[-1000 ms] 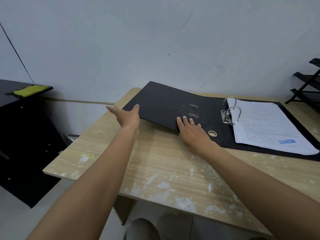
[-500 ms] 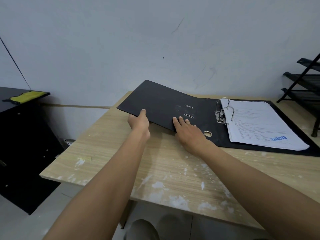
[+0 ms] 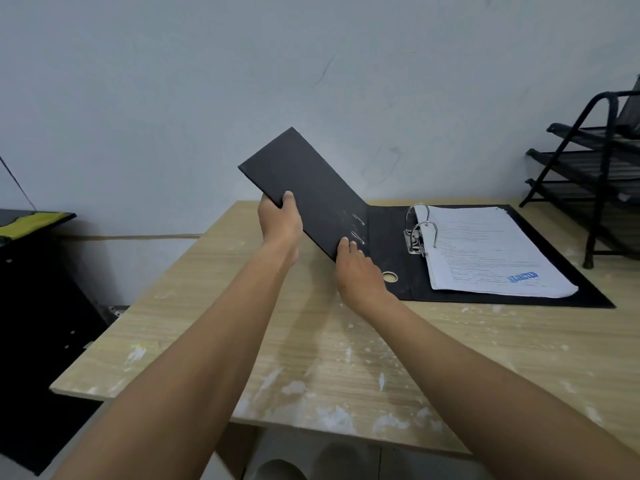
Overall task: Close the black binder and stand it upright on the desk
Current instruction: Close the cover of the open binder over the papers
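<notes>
The black binder [image 3: 388, 244] lies open on the wooden desk [image 3: 346, 348], its spine and back cover flat. Its left cover [image 3: 304, 188] is raised at a steep slant. My left hand [image 3: 280, 223] grips the cover's near left edge, thumb on top. My right hand [image 3: 356, 271] rests flat with fingers apart on the binder near the fold, beside the round spine hole [image 3: 390, 277]. A stack of printed paper [image 3: 485, 251] sits on the silver ring mechanism [image 3: 419, 233], rings shut through the sheets.
A black metal rack [image 3: 595, 174] stands at the desk's right rear, close to the binder's far corner. A dark cabinet [image 3: 31, 278] with a yellow cloth [image 3: 31, 221] on it stands to the left. The pale wall runs right behind the desk.
My left hand has taken hold of the left cover's edge and lifted it from nearly flat to a steep slant. My right hand has stayed at the fold.
</notes>
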`<state>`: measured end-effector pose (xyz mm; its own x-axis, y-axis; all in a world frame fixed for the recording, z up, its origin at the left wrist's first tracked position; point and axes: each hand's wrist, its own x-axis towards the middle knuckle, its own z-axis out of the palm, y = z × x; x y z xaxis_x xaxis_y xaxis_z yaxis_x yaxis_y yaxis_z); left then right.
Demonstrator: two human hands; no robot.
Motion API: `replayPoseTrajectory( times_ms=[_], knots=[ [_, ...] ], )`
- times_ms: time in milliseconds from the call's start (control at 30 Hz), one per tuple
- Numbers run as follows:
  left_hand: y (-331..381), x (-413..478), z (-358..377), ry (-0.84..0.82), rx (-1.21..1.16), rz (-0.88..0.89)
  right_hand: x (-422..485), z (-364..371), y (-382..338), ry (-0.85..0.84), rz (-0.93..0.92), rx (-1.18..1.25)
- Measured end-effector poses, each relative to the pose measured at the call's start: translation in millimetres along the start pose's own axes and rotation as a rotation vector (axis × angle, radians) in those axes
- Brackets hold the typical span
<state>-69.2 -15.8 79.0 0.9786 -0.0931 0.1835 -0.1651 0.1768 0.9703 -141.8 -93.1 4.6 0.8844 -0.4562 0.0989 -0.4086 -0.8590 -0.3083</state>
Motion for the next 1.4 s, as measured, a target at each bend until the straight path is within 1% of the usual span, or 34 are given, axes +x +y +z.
replayPoseTrajectory(
  times_ms=[167,333,633,733,933,1067,1167,1267,1400],
  knots=[
    [12,-8,17,-0.084,0.058,0.006,-5,0,7,0.033,0.02,0.037],
    [20,-11,35,-0.15,0.154,0.056,-14,-11,12,0.036,0.038,0.104],
    [35,-31,75,-0.271,0.277,0.147,-13,-15,23,0.088,0.166,0.363],
    [37,-40,87,-0.319,0.316,0.196,-14,-15,27,0.083,0.193,0.4],
    [33,-54,107,-0.402,0.346,0.232,-16,-11,37,0.145,0.174,0.508],
    [25,-59,111,-0.479,0.374,0.203,-14,-7,40,0.18,0.182,0.565],
    [20,-60,108,-0.51,0.399,0.156,-13,-6,40,0.182,0.199,0.58],
    [20,-62,108,-0.549,0.427,0.164,-15,-7,42,0.173,0.202,0.603],
    [24,-62,114,-0.594,0.467,0.192,-32,-18,54,0.11,0.129,0.57]
  ],
)
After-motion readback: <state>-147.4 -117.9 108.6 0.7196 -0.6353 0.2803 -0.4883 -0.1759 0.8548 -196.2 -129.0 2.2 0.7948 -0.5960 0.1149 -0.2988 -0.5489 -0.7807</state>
